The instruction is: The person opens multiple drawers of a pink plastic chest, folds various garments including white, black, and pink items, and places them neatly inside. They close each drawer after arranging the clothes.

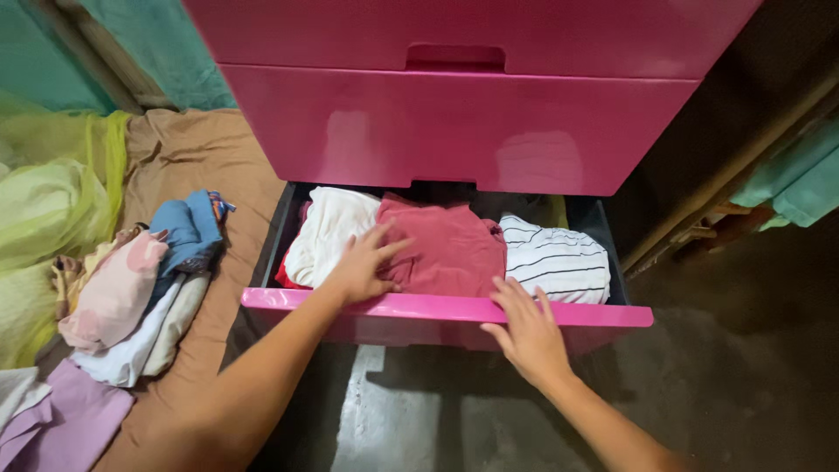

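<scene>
In the open bottom drawer [446, 310], left hand [363, 267] lay flat, fingers spread, on the folded red garment [450, 249] between white [323, 232] and striped [559, 258] ones. Right hand [524, 328], fingers loosely extended, rested on the front rim. Best pressed evenly, keeping folds flat.

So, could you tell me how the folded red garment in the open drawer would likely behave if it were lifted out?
The red garment looks like soft cloth, so it would probably sag and unfold. It seems light. The left hand presses on it, wedged between the white garment and the striped garment, so neighbours might drag along.
</scene>
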